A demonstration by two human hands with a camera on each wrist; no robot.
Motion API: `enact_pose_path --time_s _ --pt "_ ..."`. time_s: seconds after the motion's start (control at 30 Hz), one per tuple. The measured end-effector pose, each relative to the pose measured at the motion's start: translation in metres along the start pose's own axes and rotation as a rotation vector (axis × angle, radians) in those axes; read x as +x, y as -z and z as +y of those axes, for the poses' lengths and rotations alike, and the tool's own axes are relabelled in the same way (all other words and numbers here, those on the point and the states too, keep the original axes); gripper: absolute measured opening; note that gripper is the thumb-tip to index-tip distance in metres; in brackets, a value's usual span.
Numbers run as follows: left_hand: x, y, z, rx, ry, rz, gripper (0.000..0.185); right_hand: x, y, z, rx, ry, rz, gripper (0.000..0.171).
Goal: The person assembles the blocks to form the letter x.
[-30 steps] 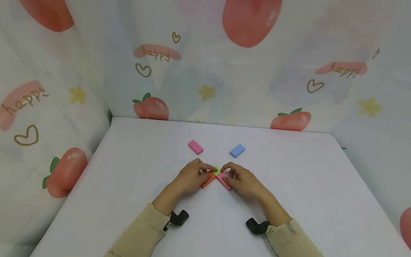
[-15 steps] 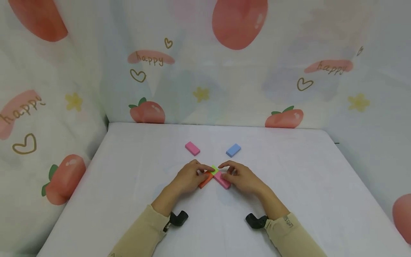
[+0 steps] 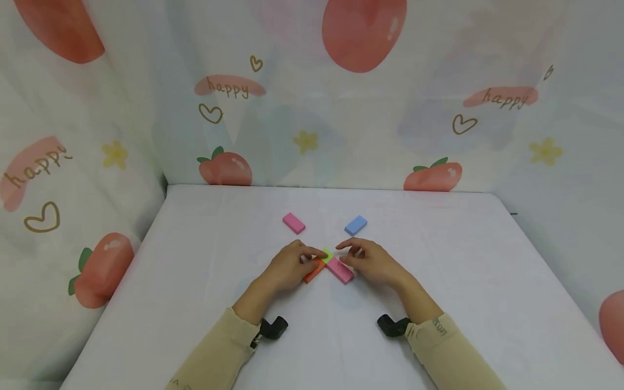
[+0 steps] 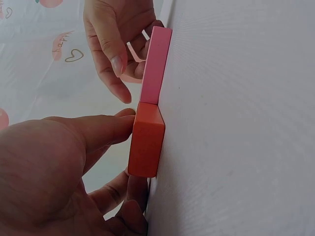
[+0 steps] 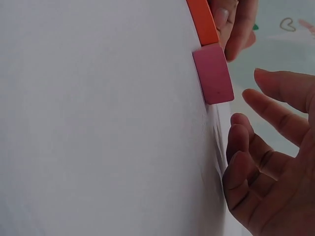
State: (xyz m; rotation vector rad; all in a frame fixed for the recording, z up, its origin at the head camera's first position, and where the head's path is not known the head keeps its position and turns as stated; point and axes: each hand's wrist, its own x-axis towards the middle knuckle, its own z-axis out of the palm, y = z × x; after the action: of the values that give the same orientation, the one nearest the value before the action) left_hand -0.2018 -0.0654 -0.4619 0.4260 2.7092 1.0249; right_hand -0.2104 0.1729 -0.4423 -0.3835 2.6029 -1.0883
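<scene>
In the head view, an orange block (image 3: 313,274) and a pink block (image 3: 340,271) meet at an angle, with a lime-green block (image 3: 329,254) at their far corner. My left hand (image 3: 286,266) holds the orange block, thumb on its top, while the index finger reaches onto the green one. Part of the orange block is hidden under this hand. Just right of the pink block hovers my right hand (image 3: 375,262), its fingers loosely bent and holding nothing. The right wrist view shows a gap between these fingers and the pink block's end (image 5: 214,76).
Farther back on the white table (image 3: 234,227) lie another pink block (image 3: 294,223), to the left, and a blue block (image 3: 356,225), to the right. A fruit-patterned cloth (image 3: 356,124) rises behind the table's far edge.
My right hand has let go of the near pink block and shifted slightly up and right, uncovering its top. The left hand stays at the orange and green blocks. The head view has tilted slightly.
</scene>
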Motion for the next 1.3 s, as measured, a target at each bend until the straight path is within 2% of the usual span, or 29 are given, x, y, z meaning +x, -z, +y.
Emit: enact_pose_path --time_s 0.5,0.83,1.03,1.3 --pt "0.001 -0.002 -0.003 -0.005 -0.002 0.004 0.024 0.008 0.017 0.002 -0.059 0.021 0.046 0.037" --pt "0.002 0.001 -0.003 -0.004 -0.019 0.000 0.024 0.016 0.028 0.006 -0.104 0.031 0.130 0.034" --pt "0.001 0.002 -0.002 -0.005 -0.016 -0.003 0.024 0.019 0.035 0.007 -0.155 0.058 0.170 0.032" --pt "-0.001 0.002 -0.002 -0.025 -0.010 -0.003 0.023 0.027 0.044 0.013 -0.200 0.119 0.179 0.033"
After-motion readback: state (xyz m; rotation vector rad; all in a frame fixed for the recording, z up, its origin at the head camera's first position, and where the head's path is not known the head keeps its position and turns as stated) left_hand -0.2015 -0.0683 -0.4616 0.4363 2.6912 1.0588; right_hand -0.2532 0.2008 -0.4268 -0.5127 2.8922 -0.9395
